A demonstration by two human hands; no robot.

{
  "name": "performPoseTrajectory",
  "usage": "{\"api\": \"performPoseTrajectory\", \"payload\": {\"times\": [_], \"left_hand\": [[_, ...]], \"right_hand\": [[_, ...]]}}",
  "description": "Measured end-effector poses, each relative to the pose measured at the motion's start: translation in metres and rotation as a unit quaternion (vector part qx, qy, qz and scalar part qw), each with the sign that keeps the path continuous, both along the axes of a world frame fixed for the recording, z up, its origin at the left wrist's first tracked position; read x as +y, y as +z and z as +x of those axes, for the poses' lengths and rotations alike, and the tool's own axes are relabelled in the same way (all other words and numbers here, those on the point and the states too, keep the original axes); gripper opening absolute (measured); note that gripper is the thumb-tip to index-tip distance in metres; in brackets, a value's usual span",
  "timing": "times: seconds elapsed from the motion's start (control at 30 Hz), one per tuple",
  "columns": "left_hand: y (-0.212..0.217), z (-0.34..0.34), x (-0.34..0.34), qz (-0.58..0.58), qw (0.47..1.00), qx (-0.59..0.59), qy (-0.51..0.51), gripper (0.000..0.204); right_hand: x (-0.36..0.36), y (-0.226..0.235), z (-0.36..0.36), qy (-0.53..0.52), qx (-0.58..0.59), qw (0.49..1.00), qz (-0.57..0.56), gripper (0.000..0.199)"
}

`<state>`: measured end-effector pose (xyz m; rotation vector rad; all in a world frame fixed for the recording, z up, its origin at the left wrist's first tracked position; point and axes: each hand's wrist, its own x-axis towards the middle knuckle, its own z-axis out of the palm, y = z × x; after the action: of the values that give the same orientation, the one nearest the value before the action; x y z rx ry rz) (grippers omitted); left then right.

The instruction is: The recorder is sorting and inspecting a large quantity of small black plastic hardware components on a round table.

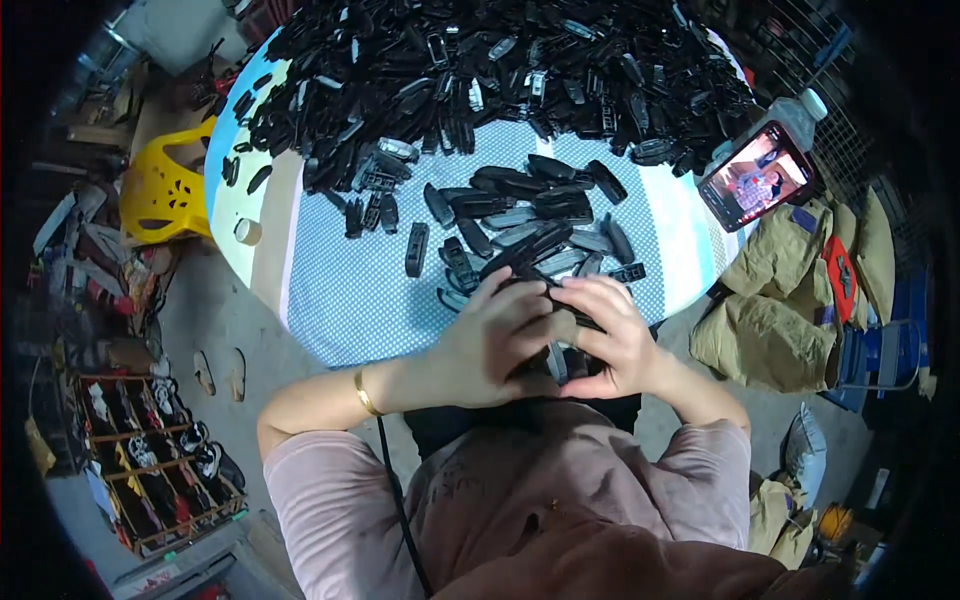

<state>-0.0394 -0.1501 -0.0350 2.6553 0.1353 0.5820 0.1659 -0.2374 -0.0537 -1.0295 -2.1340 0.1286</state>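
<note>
My left hand [495, 335] and my right hand [612, 335] meet at the near edge of the round table [340, 290], both closed around a small black plastic part [556, 362] held between them. A gold bangle sits on my left wrist. Just beyond my fingers lies a small group of long black and grey plastic parts [535, 215]. Across the far half of the table spreads a big heap of black plastic parts [500, 70].
A phone [756, 175] with a lit screen leans on a water bottle [800, 112] at the table's right edge. A roll of tape [247, 231] lies at the left edge. A yellow plastic chair [160, 185] and a shoe rack [160, 460] stand left; tan cloth [790, 300] lies right.
</note>
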Motion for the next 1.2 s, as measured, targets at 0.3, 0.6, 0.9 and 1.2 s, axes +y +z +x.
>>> {"api": "performPoseTrajectory", "payload": {"times": [0.3,0.6,0.9,1.2], "left_hand": [[-0.004,-0.014,-0.026,0.047,0.995,-0.032,-0.077,0.069],[0.008,-0.013,0.073,0.005,0.979,-0.065,0.194,0.045],[0.007,-0.01,0.038,-0.011,0.985,0.025,0.172,0.046],[0.01,-0.012,0.041,0.001,0.99,-0.093,0.11,0.041]], "right_hand": [[-0.034,0.002,0.002,0.083,0.016,0.993,-0.08,0.058],[0.068,0.026,0.065,-0.151,0.085,0.98,-0.096,0.05],[0.069,0.006,0.044,-0.009,0.114,0.98,-0.162,0.041],[0.015,-0.014,0.035,-0.128,0.565,0.781,-0.236,0.035]]}}
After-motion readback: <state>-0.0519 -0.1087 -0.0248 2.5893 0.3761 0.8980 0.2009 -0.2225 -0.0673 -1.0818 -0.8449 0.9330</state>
